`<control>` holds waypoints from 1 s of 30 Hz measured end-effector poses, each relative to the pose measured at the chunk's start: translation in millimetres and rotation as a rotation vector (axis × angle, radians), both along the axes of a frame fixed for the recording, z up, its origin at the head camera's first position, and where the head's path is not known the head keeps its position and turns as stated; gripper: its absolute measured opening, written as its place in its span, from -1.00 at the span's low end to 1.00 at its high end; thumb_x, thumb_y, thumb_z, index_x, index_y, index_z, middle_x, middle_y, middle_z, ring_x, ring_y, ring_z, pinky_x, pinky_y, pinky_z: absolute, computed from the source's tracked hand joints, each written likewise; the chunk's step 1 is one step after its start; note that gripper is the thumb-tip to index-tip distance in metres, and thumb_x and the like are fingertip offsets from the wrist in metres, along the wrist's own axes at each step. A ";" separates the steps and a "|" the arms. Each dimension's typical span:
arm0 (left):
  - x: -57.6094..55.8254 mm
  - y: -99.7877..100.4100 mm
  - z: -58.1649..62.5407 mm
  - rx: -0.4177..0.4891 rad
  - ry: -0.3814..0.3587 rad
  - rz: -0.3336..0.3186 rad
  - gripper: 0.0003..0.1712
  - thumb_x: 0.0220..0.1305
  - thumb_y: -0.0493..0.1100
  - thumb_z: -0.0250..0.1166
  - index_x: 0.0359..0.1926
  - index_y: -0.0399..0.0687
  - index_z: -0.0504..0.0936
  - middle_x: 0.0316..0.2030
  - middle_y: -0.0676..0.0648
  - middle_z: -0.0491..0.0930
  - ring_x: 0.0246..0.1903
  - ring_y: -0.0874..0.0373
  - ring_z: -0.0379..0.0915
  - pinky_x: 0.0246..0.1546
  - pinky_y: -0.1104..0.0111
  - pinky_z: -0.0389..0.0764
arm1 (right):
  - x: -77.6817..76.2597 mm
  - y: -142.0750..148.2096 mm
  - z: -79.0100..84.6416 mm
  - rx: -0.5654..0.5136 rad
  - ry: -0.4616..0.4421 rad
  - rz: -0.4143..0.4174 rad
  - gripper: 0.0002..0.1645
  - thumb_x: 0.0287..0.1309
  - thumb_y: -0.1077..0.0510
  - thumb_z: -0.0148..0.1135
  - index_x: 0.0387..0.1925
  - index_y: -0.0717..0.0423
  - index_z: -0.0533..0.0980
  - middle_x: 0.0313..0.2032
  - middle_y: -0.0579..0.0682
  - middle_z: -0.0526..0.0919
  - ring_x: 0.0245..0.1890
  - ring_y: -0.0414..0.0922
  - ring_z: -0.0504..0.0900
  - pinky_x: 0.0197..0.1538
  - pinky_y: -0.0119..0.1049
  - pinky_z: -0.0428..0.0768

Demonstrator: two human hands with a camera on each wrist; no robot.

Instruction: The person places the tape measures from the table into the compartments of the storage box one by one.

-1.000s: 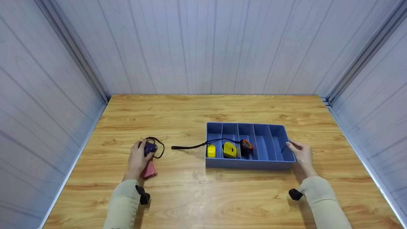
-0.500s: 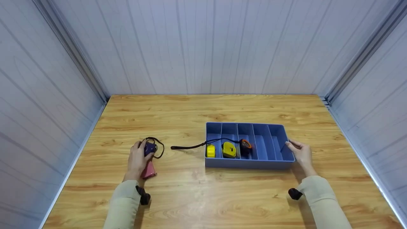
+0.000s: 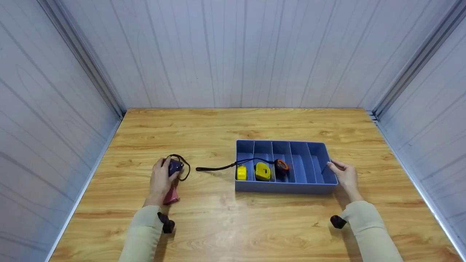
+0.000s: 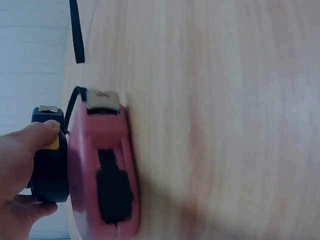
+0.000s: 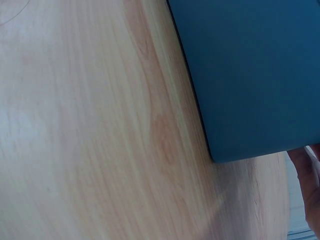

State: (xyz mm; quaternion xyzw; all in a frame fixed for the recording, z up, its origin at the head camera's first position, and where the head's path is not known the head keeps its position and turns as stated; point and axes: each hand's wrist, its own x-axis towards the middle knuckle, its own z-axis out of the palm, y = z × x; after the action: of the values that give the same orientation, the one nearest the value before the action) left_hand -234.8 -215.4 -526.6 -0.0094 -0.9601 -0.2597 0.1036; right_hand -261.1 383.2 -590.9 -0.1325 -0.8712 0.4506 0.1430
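Observation:
My left hand (image 3: 161,179) grips a dark blue tape measure (image 3: 175,166) with a black wrist strap, at the left of the table. In the left wrist view the thumb lies by a yellow button on this dark tape measure (image 4: 50,170). A pink tape measure (image 3: 171,196) stands just nearer, partly covered by the hand. My right hand (image 3: 346,179) pinches the right end wall of a blue divided tray (image 3: 287,187). Three tape measures sit in its left compartments: a small yellow one (image 3: 241,173), a larger yellow one (image 3: 263,171), and a black and orange one (image 3: 281,168).
The black and orange tape's strap (image 3: 214,168) trails left across the tray and over its edge onto the wooden table (image 3: 225,225). Pale panel walls (image 3: 233,54) enclose the table at the back and both sides.
My left hand has shifted slightly right with the dark blue tape measure and its strap, covering more of the pink one. The right hand and tray stay in place.

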 end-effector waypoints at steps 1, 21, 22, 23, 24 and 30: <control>0.2 1.3 1.2 0.004 0.004 0.000 -0.34 0.08 -0.18 0.28 0.19 -0.32 0.28 0.12 -0.45 0.17 0.10 -0.32 0.09 0.02 -0.07 0.25 | 0.6 1.1 1.9 -0.035 0.003 0.029 -0.43 -0.04 -0.17 0.23 -0.05 0.09 0.54 -0.20 0.04 0.61 -0.25 -0.31 0.57 -0.29 -0.58 0.48; 6.7 30.9 19.2 0.057 0.104 -0.038 -0.34 0.05 -0.22 0.30 0.18 -0.30 0.31 0.13 -0.42 0.19 0.10 -0.29 0.10 0.04 -0.04 0.25 | -0.1 1.2 -5.4 -0.002 0.009 -0.013 -0.42 -0.08 -0.23 0.21 -0.07 0.02 0.56 -0.21 0.01 0.63 -0.23 -0.26 0.58 -0.30 -0.59 0.47; 7.6 32.4 20.1 0.061 0.101 -0.037 -0.34 0.06 -0.21 0.30 0.18 -0.29 0.31 0.13 -0.42 0.19 0.11 -0.29 0.10 0.05 -0.03 0.24 | -0.9 1.9 -6.5 -0.002 0.009 -0.017 -0.42 -0.08 -0.23 0.21 -0.07 0.01 0.56 -0.21 0.02 0.62 -0.24 -0.27 0.58 -0.31 -0.60 0.47; 8.1 33.8 20.8 0.064 0.102 -0.038 -0.35 0.06 -0.21 0.29 0.19 -0.29 0.31 0.14 -0.42 0.18 0.11 -0.29 0.09 0.05 -0.03 0.24 | -1.8 2.5 -7.6 -0.003 0.013 -0.019 -0.42 -0.08 -0.23 0.21 -0.07 0.02 0.56 -0.20 0.02 0.62 -0.25 -0.29 0.58 -0.32 -0.61 0.47; 8.7 35.3 21.5 0.068 0.106 -0.038 -0.35 0.06 -0.21 0.29 0.19 -0.28 0.31 0.14 -0.41 0.18 0.12 -0.28 0.09 0.06 -0.02 0.24 | -2.4 2.8 -8.3 -0.007 0.015 -0.020 -0.42 -0.08 -0.22 0.21 -0.07 0.02 0.56 -0.20 0.03 0.62 -0.26 -0.30 0.58 -0.33 -0.61 0.47; 12.1 44.0 25.6 0.087 0.153 -0.044 -0.35 0.03 -0.20 0.31 0.16 -0.30 0.34 0.12 -0.40 0.22 0.10 -0.28 0.11 0.05 -0.01 0.24 | -5.3 4.1 -10.3 -0.031 0.029 -0.025 -0.44 -0.09 -0.19 0.24 -0.08 0.04 0.56 -0.19 0.04 0.62 -0.29 -0.37 0.56 -0.33 -0.62 0.47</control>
State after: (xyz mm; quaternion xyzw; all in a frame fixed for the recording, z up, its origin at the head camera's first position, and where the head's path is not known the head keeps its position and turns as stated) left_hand -222.7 -171.4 -501.0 -0.0456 -0.9368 -0.3019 0.1711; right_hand -266.4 387.3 -601.3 -0.1391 -0.8603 0.4639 0.1593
